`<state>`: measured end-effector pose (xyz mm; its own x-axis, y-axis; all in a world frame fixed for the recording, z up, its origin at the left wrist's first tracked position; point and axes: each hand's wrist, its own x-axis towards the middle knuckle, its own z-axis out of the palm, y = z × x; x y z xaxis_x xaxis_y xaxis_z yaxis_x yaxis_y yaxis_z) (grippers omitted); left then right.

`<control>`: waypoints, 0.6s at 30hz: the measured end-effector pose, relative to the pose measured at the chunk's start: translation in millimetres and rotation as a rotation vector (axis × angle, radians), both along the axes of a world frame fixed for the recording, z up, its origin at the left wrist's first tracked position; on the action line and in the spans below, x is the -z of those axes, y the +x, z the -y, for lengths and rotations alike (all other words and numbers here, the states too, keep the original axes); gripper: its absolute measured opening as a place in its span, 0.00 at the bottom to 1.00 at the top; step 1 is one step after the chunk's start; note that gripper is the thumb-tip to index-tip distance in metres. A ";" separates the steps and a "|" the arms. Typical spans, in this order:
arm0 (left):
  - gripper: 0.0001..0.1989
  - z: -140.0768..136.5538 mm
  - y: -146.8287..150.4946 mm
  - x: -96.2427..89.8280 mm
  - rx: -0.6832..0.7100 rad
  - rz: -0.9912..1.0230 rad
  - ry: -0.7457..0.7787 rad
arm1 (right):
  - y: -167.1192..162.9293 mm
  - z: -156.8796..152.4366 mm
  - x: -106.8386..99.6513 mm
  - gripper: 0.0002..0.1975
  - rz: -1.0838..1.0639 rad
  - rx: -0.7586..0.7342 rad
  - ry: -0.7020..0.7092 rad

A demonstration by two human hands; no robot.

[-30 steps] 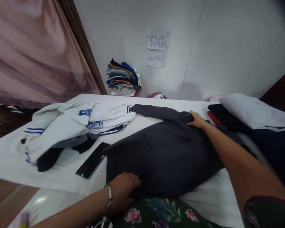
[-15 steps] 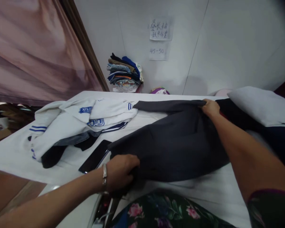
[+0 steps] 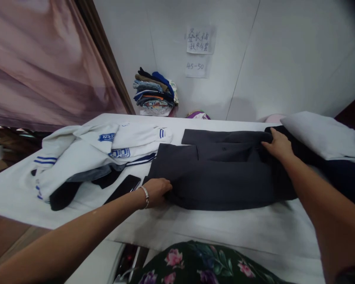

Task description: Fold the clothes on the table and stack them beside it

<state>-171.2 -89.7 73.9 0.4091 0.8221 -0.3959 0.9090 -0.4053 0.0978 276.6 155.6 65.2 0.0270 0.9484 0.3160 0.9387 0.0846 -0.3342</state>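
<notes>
A dark grey jacket (image 3: 221, 181) lies spread sideways across the white-covered table, with a pocket slit and a button showing on its upper side. At its near left edge, my left hand (image 3: 156, 191) is closed on the cloth; a bracelet sits on that wrist. My right hand (image 3: 278, 144) pinches the jacket at its far right corner. One strip of the jacket, seemingly a sleeve, runs along the far side toward the left. Partly behind my left forearm rests a black phone (image 3: 124, 186).
A white top with blue stripes (image 3: 83, 148) lies rumpled on the table's left. To the right are a white pillow-like bundle (image 3: 325, 132) and dark clothes (image 3: 346, 179). Folded clothes (image 3: 155, 92) are stacked against the wall. A pink curtain (image 3: 62, 59) hangs at the left.
The jacket has come down flatter on the table and shifted slightly right and away from me. Both hands moved with it, still holding its edges. The phone is now more covered by my forearm.
</notes>
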 end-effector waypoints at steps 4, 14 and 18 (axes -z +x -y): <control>0.11 4.4 -2.9 -2.3 0.000 0.045 0.023 | -30.1 80.7 5.1 0.21 -0.265 -0.342 0.115; 0.15 -1.1 -33.8 -63.7 -0.112 0.157 0.143 | 29.8 258.9 85.3 0.15 -1.381 0.236 -0.117; 0.15 -3.8 -48.6 -83.3 -0.141 0.190 0.135 | 42.3 265.4 84.5 0.07 -1.651 0.176 -0.310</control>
